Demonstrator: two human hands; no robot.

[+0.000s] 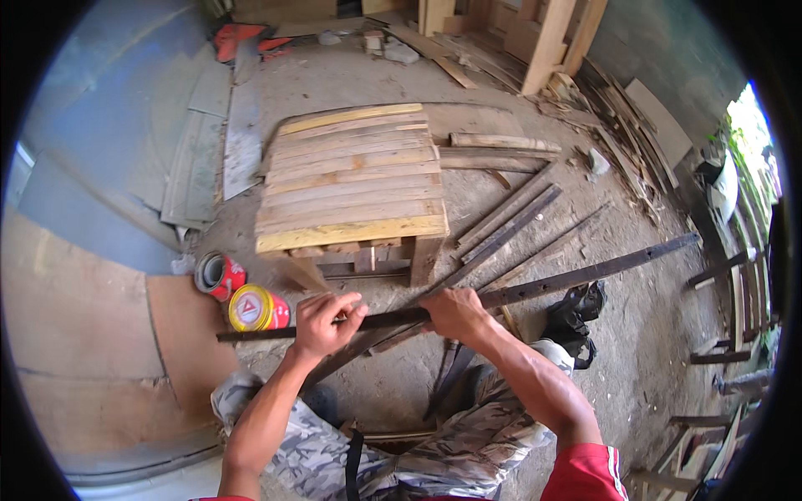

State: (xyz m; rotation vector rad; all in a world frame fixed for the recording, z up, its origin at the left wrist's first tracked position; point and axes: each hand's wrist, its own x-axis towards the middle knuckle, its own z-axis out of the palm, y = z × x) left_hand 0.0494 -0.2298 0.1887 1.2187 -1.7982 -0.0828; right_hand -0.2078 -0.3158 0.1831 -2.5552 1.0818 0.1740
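Note:
A long dark wooden strip point(585, 274) with small holes along it lies crosswise in front of me, above my knees. My left hand point(328, 324) is curled around it near its left end. Farther right, my right hand point(458, 315) grips the same strip near its middle, fingers mostly hidden behind the knuckles. Beyond my hands stands a low slatted wooden table point(355, 171) with pale planks and short legs. Several loose strips of wood point(511, 224) lie on the ground to its right, some running under the strip I hold.
A red can point(219, 275) and a yellow-lidded red can point(257, 309) stand left of my left hand. A black plastic bag point(575, 321) lies right of my right hand. Scrap boards point(631, 125) are piled by the far right wall; a wooden frame point(547, 46) stands at the back.

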